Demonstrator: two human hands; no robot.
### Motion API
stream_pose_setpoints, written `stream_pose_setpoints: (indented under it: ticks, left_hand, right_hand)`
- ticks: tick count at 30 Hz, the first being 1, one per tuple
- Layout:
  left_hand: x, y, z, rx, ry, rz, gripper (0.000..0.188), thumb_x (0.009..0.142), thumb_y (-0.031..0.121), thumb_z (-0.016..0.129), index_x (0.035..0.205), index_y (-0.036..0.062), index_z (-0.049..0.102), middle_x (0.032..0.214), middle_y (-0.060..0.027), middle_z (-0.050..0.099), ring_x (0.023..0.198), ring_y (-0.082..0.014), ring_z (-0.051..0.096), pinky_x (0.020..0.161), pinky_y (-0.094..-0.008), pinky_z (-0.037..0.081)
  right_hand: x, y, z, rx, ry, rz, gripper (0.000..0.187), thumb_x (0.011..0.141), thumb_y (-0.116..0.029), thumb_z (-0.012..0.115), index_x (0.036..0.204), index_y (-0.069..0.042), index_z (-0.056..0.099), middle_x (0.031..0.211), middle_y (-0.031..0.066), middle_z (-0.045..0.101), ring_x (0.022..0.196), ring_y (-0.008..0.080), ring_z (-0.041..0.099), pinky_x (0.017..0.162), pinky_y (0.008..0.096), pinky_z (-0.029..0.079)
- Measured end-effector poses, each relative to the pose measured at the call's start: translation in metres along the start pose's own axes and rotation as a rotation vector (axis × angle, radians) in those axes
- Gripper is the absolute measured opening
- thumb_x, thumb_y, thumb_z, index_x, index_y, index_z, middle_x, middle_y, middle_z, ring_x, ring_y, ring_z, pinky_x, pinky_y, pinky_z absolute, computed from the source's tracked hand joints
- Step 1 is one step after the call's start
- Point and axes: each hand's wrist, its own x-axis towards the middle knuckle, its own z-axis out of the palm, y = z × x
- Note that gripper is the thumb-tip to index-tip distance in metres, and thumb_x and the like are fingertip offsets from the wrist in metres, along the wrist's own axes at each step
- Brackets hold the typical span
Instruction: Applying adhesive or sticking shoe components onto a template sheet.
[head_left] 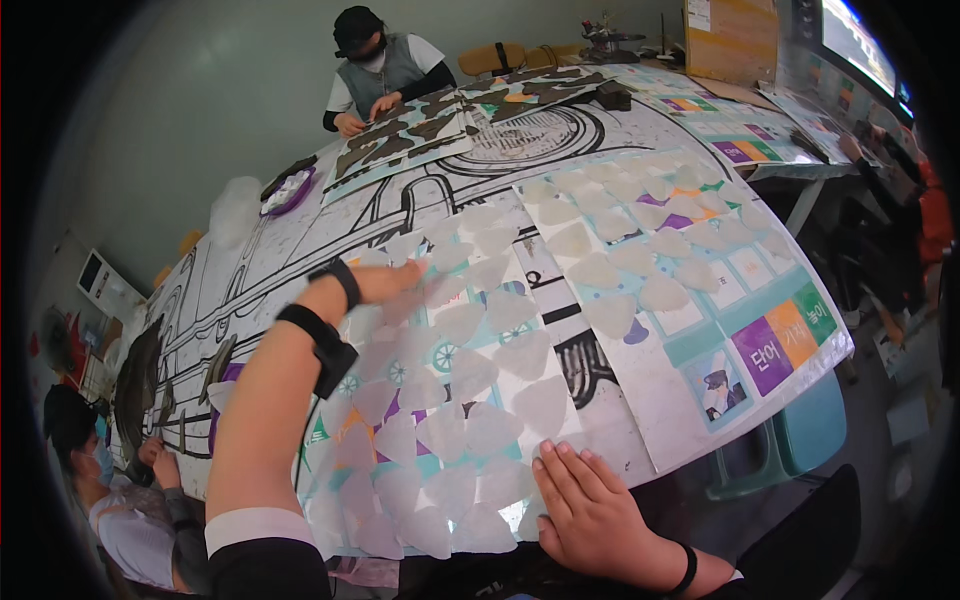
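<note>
Before me lies a printed sheet (448,296) covered with rows of thin, whitish, translucent petal-shaped pieces (473,370). My left hand (385,284) reaches over the far part of this sheet, among the pieces. Motion smears its fingers, so whether it holds a piece cannot be seen. At the near right corner my right hand (590,508) lies with fingers stretched out, touching the sheet's edge beside the pieces. To the right, a second printed sheet (650,400) bears more such pieces on its far and middle parts.
A large table with a black line drawing (400,205) carries everything. Dark pieces (415,130) cover sheets at the far side, where a person (385,75) works. Another person (130,500) sits at left. A purple bowl (288,192) and a teal stool (800,430) are also around.
</note>
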Motion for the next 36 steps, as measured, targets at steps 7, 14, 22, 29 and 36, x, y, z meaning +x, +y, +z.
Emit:
stream_pose_setpoints:
  ticks: [7,14,22,29,36]
  left_hand:
    - [-0.051,0.016,-0.011,-0.515,-0.137,-0.362,0.081,0.09,0.058,0.024,0.139,-0.0025,0.002,0.148,-0.0158,0.003,0.137,-0.0223,0.006,0.109,-0.0292,0.011]
    - [-0.099,-0.079,0.049,-0.518,0.618,-0.213,0.07,0.094,0.049,0.014,0.139,-0.0044,0.006,0.146,-0.0207,0.005,0.137,-0.0267,0.005,0.11,-0.0315,0.007]
    - [-0.142,-0.022,0.048,-0.382,0.464,-0.242,0.062,0.096,0.04,0.017,0.139,-0.0032,0.006,0.146,-0.02,0.006,0.137,-0.0275,0.006,0.11,-0.0314,0.007]
    - [-0.175,-0.02,0.061,-0.486,0.236,-0.16,0.06,0.097,0.036,0.022,0.139,-0.0034,0.007,0.146,-0.0209,0.01,0.136,-0.0283,0.009,0.11,-0.0356,0.008]
    - [-0.208,0.048,0.085,-0.21,0.116,-0.04,0.059,0.095,0.031,0.029,0.138,-0.005,0.013,0.142,-0.0243,0.019,0.133,-0.0317,0.019,0.108,-0.0386,0.014]
  right_hand:
    - [-0.003,0.003,0.002,0.009,-0.011,0.004,0.049,0.075,-0.026,0.049,0.114,0.004,0.053,0.123,0.0201,0.049,0.115,0.0291,0.046,0.1,0.0396,0.03]
    - [0.0,0.001,0.002,0.036,-0.008,-0.012,0.049,0.075,-0.026,0.049,0.113,0.005,0.053,0.122,0.0204,0.05,0.114,0.0291,0.047,0.1,0.0396,0.03]
    - [0.0,-0.001,-0.001,-0.003,-0.049,0.017,0.051,0.075,-0.026,0.05,0.115,0.006,0.052,0.124,0.0196,0.049,0.117,0.0279,0.045,0.102,0.0388,0.028]
    - [0.001,-0.003,-0.001,-0.014,-0.049,0.004,0.051,0.075,-0.026,0.049,0.116,0.006,0.052,0.124,0.0204,0.048,0.117,0.0293,0.045,0.103,0.0393,0.027]
    - [0.001,-0.006,-0.003,-0.05,-0.096,0.019,0.053,0.075,-0.024,0.049,0.119,0.007,0.047,0.127,0.0229,0.045,0.119,0.0314,0.043,0.102,0.0408,0.028]
